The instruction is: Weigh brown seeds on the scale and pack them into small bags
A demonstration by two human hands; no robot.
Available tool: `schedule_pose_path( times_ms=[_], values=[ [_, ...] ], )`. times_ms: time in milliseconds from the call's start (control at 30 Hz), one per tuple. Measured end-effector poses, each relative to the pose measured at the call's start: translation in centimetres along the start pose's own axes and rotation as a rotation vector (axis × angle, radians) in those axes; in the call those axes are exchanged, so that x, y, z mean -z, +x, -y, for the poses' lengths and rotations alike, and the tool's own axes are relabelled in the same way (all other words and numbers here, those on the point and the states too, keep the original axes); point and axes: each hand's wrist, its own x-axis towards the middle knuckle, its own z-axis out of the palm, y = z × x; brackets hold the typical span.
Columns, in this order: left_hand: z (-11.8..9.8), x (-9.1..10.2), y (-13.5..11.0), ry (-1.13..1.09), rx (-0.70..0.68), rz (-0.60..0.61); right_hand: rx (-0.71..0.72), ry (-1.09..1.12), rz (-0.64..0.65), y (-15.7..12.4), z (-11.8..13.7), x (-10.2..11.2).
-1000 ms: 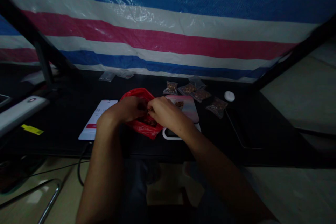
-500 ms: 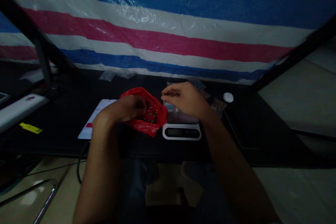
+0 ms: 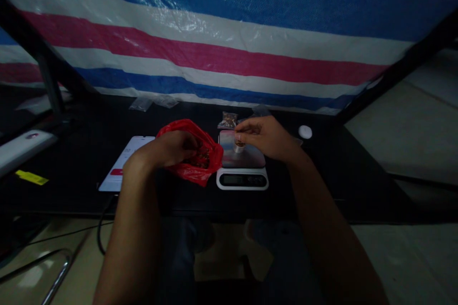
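My left hand [image 3: 171, 148] is closed on the rim of a red plastic bag [image 3: 193, 152] with dark brownish pieces inside, lying on the black table [image 3: 358, 176]. My right hand [image 3: 263, 136] hovers over the platform of a small white digital scale [image 3: 242, 178], fingers pinched together above a small pale cup-like thing [image 3: 238, 147] standing on the scale. What the pinch holds is too small to make out.
A phone [image 3: 121, 167] with a lit screen lies left of the red bag. Small clear packets [image 3: 228, 119] of brown bits lie behind the scale, and a white round object [image 3: 305, 131] sits to their right. A striped tarp [image 3: 229, 43] hangs behind the table.
My right hand left the red bag, swung right to above the scale and has come down closer to its platform. The left hand stayed on the bag.
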Motion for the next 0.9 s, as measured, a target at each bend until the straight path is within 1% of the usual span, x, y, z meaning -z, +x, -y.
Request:
schedule_pose_path(
  times_ms=[100,200,267,400,533,633,700,767,900],
  values=[
    [-0.3,0.0,0.1,0.026,0.025,0.035,0.021,-0.047,-0.004,-0.2,0.2,0.2],
    [-1.2,0.2,-0.1,0.047,0.046,0.014,0.048,-0.105,-0.01,-0.4,0.3,0.3],
    [-1.8,0.2,-0.2,0.038,0.035,-0.012,0.067,-0.165,-0.002,-0.6,0.4,0.4],
    [-2.8,0.1,-0.2,0.022,-0.056,-0.057,0.12,-0.32,0.004,-0.8,0.6,0.4],
    [-4.0,-0.2,-0.2,0.005,-0.127,-0.09,0.147,-0.39,0.019,-0.8,0.6,0.4],
    [-5.5,-0.5,-0.3,-0.006,-0.196,-0.173,0.169,-0.433,0.022,-0.8,0.5,0.6],
    [-6.5,-0.8,-0.3,-0.038,-0.256,-0.205,0.185,-0.446,0.028,-0.8,0.5,0.7],
    [-7.4,-1.2,-0.3,-0.062,-0.293,-0.204,0.192,-0.443,0.038,-0.9,0.4,0.8],
    [-7.9,-1.8,0.0,-0.046,-0.315,-0.192,0.176,-0.393,0.05,-1.0,0.6,0.8]
  ],
)
